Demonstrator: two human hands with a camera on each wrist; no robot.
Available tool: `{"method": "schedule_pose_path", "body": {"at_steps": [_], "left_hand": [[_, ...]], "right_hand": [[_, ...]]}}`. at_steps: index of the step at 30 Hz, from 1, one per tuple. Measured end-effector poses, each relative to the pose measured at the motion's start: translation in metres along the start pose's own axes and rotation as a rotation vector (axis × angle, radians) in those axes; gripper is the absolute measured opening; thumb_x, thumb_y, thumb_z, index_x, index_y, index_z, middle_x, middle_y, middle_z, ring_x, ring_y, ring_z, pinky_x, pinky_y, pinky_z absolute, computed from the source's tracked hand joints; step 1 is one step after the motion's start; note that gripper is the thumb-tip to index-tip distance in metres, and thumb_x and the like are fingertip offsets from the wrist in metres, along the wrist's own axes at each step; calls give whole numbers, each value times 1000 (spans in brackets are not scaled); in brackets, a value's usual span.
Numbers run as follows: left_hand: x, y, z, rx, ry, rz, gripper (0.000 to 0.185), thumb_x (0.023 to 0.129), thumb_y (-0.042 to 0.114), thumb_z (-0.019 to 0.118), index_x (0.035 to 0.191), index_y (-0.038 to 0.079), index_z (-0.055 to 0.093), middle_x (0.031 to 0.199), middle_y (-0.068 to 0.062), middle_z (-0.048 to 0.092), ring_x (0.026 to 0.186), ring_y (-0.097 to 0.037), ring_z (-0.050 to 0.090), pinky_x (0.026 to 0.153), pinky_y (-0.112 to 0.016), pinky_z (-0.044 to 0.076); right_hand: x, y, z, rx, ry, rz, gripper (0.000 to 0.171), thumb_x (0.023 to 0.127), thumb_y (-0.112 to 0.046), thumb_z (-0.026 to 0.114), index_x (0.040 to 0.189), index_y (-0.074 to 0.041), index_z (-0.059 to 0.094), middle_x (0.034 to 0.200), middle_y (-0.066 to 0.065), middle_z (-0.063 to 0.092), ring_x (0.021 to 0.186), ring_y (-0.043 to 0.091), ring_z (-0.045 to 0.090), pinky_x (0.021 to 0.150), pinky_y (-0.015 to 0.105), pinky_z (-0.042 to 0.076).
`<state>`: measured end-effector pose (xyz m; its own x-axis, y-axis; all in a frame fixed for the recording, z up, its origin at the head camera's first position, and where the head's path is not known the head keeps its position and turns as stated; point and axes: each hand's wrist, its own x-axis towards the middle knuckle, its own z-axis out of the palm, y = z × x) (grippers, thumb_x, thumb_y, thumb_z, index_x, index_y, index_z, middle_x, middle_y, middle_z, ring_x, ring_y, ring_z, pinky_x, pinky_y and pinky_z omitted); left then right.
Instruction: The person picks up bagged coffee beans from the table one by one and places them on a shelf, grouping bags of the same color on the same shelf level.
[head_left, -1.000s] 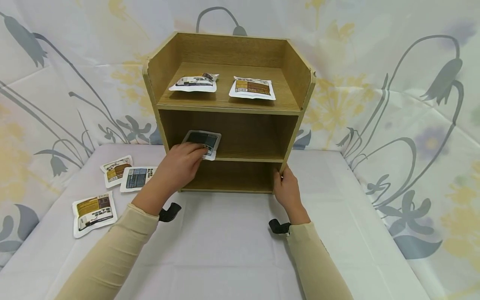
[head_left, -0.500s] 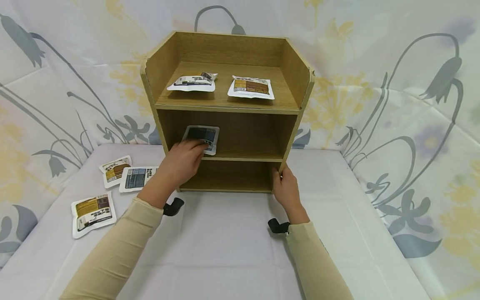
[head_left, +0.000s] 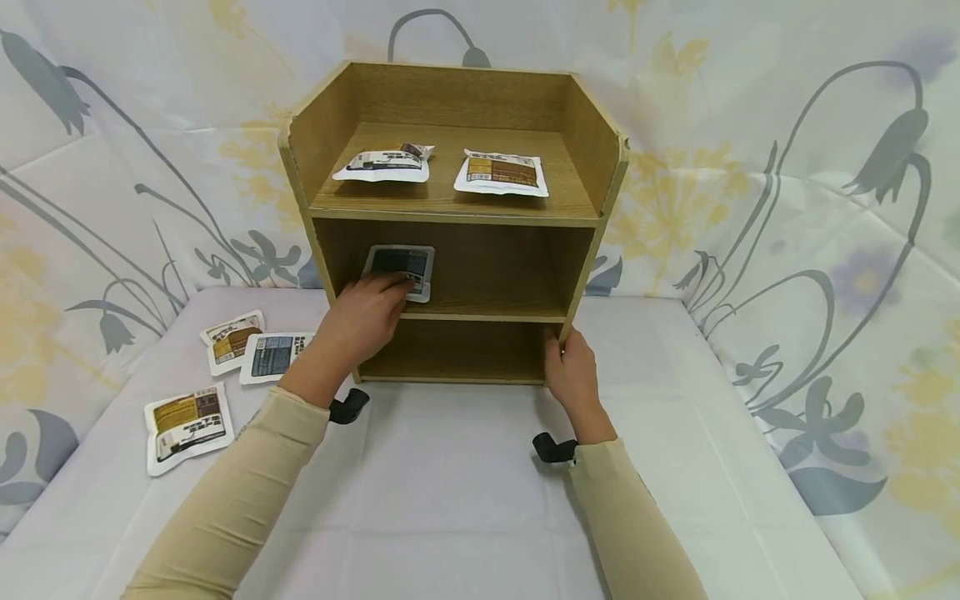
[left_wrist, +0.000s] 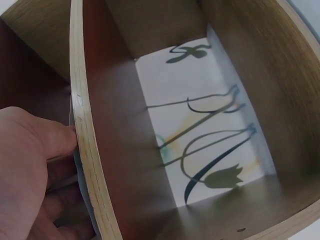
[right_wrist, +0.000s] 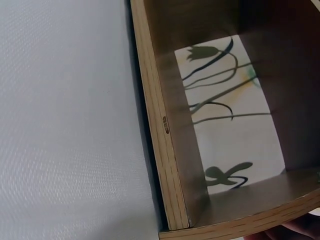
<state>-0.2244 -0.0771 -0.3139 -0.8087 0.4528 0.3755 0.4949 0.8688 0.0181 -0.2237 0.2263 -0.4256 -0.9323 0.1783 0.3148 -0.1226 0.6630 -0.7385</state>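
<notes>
Left grip pinching flat glossy pouch, wooden shelf

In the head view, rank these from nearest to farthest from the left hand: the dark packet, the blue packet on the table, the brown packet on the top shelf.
1. Dark packet, held on the middle shelf.
2. Blue packet, on the table, left.
3. Brown packet, top shelf, right.

Six packets, one wooden shelf

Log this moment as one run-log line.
left hand: holds dark packet at middle shelf | right hand: grips wooden shelf unit right front edge | three packets on table, two on top
</notes>
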Motion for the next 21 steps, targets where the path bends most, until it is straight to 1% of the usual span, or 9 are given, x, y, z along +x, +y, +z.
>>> {"method": "schedule_pose_path", "body": {"at_steps": [8,11,17,21], "left_hand": [[-1,-3,1,-7,-13,-10,34,97,15,56,130,7,60,131,-13,60,123,-32,55,104,-49,46],[-3,-3,0,-17,-10,-5,34,97,16,56,130,8,60,131,-13,59,123,-32,55,103,-49,46],[-9,-3,-2,-27,50,34,33,95,13,59,127,5,61,127,-14,61,120,-33,57,100,-49,47],[-13,-3,-3,-43,86,41,32,94,12,60,125,4,63,125,-14,63,119,-32,57,100,-49,48]], "right_hand": [[-1,0,1,-17,-2,-17,42,102,-32,40,119,3,57,106,22,62,99,37,63,80,51,53],[-1,-1,1,-22,2,-23,43,102,-31,40,121,4,56,106,22,62,99,37,64,79,51,52],[-2,0,1,-36,6,-27,43,102,-29,40,122,6,55,107,23,62,97,37,64,78,51,53],[-1,1,2,-35,-4,-18,44,103,-31,39,124,5,55,108,22,62,99,37,64,79,51,53]]}}
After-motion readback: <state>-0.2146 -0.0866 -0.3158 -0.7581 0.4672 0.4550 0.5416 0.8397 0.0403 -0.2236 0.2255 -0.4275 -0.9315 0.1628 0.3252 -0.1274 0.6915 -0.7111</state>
